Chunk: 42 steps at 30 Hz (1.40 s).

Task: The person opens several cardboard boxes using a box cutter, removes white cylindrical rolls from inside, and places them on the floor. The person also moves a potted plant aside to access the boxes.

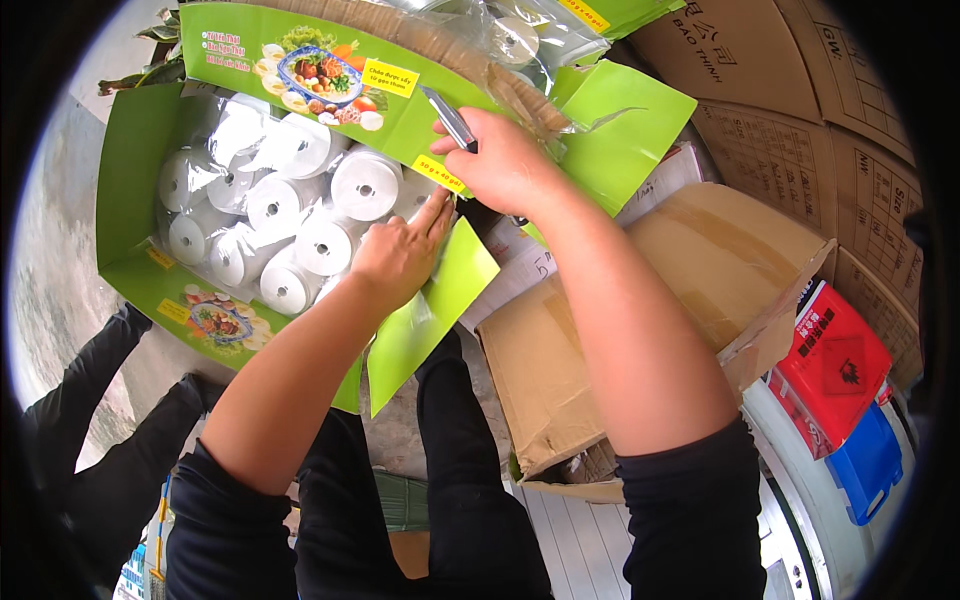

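Observation:
A green printed carton [125, 190] stands open at the upper left, its flaps folded outward. Inside it sit several white spools [366, 186] with hollow centres, under clear plastic film. My right hand [500, 165] grips a grey utility knife [452, 120] just above the carton's right-hand flap; whether its blade is out, I cannot tell. My left hand [398, 256] lies at the carton's right end with fingers stretched out, the fingertips against the edge by a yellow label. Under the left palm, part of the spools and the near flap is hidden.
A second open carton [510, 35] holds plastic-wrapped spools behind. Right of my right forearm stands a brown cardboard box [700, 250], with stacked brown cartons [760, 150] farther right. A red container [835, 360] and a blue one [868, 465] are at the right. Another person's dark-clothed legs [100, 400] show at left.

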Motion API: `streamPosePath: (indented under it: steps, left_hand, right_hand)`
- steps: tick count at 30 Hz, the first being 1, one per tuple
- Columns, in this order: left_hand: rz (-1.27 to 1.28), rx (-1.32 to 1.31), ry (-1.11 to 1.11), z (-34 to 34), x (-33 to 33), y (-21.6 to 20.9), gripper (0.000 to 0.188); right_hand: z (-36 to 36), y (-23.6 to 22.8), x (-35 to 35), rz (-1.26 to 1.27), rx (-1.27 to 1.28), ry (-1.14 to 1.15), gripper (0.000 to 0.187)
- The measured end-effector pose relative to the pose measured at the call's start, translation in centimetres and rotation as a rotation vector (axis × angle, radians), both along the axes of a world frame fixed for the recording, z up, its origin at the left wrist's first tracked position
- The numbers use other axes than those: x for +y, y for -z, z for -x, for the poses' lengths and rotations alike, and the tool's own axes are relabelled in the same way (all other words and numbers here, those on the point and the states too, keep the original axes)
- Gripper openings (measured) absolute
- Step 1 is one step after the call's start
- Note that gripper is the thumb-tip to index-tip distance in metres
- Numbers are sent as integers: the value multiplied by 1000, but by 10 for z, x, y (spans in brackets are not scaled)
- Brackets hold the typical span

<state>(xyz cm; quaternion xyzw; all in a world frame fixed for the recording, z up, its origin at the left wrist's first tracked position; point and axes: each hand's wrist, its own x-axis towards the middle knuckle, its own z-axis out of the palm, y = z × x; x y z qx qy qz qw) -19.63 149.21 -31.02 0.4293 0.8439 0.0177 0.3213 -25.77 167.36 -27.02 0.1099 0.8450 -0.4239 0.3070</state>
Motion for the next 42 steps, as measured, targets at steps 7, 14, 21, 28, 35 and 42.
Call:
streamPosePath:
  steps: [7,14,21,28,35,42]
  left_hand:
    - [66,19,-57,-16,-17,7,60]
    - [89,-87,-171,-49,-70,-29,32]
    - [354,-234,-294,-84,-130,-64,49]
    - [-13,-93,-339,-48,-45,-43,51]
    - [258,292,140,-61,-31,11,56]
    - [-86,94,-227,-52,-77,20,72]
  right_hand:
    - [1,-6,-3,-59,-2,-9,39]
    - [1,-17,-11,-97,-32,-53,34]
    - [3,-14,-15,-117,-39,-81,34]
    - [4,-21,-15,-147,-106,-105,41]
    - [0,-20,-22,-123,-88,-56,42]
    - [7,-34,-41,-184,-168,-121,38]
